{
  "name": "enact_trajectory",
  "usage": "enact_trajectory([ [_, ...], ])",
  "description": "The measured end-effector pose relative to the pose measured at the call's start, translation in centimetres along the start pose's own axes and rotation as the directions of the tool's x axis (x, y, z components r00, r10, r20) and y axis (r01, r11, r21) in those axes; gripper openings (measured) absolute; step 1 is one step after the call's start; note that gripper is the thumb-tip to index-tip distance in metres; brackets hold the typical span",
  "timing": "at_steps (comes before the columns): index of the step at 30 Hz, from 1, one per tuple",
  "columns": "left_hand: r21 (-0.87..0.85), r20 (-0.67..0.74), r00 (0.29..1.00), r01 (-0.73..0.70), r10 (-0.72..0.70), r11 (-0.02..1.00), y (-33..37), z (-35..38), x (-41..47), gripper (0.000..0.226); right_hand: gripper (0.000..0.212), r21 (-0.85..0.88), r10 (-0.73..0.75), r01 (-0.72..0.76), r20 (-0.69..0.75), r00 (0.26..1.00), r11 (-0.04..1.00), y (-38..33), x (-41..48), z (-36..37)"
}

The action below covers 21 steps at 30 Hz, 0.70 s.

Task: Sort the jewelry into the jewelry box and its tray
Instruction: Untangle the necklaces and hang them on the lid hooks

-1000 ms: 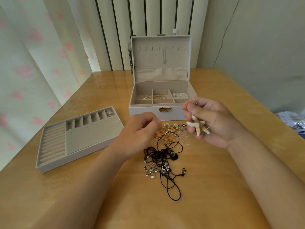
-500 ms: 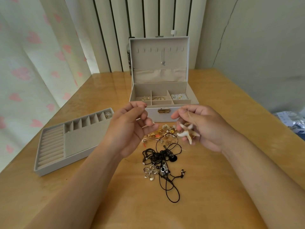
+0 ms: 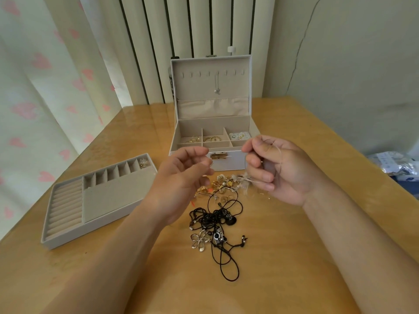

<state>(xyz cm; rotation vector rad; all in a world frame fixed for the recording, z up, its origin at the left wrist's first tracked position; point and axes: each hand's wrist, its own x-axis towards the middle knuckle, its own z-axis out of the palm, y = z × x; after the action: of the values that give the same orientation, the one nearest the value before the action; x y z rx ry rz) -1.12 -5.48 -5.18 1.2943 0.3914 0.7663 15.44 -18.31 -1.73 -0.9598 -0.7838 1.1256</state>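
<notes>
The grey jewelry box [image 3: 235, 159] stands open at the table's middle back, with gold and pearl pieces in its far compartments and a silver necklace [image 3: 217, 87] hanging in the lid. Its tray [image 3: 113, 196] lies to the left, one small piece in its far corner slot. A thin clear cord stretches between my hands in front of the box. My left hand [image 3: 181, 184] pinches one end; my right hand [image 3: 278, 168] pinches the other part, cord looped over its fingers. A pale starfish pendant [image 3: 241, 180] hangs blurred below. Beneath lie gold pieces [image 3: 223, 184], tangled black cords [image 3: 215, 219] and a silver flower pendant [image 3: 199, 240].
The wooden table [image 3: 283, 257] runs to a wall on the right and a curtain on the left. A crumpled plastic bag [image 3: 394, 164] lies past the right edge. A dark bottle [image 3: 170, 82] stands behind the box.
My left hand left the pile, rose and took hold of the clear cord. Both hands lifted towards the box and drew apart; the starfish pendant slid from my right fingers and hangs lower.
</notes>
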Motion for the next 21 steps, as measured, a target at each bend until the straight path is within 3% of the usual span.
enact_trajectory([
  [5, -0.085, 0.039, 0.999, 0.028, -0.025, 0.996, -0.5, 0.7, 0.1, 0.046, 0.016, 0.112, -0.037, 0.032, 0.047, 0.998, 0.993, -0.1, -0.1, 0.0],
  [8, -0.154, 0.217, 0.974, 0.103, -0.068, 0.983, -0.5, 0.6, -0.1, 0.069, 0.02, 0.219, -0.035, 0.014, 0.094, 0.995, 0.976, -0.3, -0.1, 0.1],
  [11, -0.166, 0.405, 0.907, 0.195, -0.114, 0.967, -0.7, 0.8, -0.5, 0.079, 0.021, 0.303, -0.039, -0.006, 0.142, 0.989, 0.953, -0.4, -0.2, 0.2],
  [14, -0.135, 0.442, 0.892, 0.173, -0.097, 0.976, -1.2, 1.4, -0.8, 0.066, 0.023, 0.333, -0.038, -0.023, 0.176, 0.984, 0.943, -0.4, -0.2, 0.2],
  [21, -0.016, 0.349, 0.932, 0.108, -0.096, 0.994, -1.6, 2.7, -1.4, 0.034, 0.022, 0.348, -0.008, -0.069, 0.215, 0.977, 0.935, 0.2, 0.0, 0.5],
])
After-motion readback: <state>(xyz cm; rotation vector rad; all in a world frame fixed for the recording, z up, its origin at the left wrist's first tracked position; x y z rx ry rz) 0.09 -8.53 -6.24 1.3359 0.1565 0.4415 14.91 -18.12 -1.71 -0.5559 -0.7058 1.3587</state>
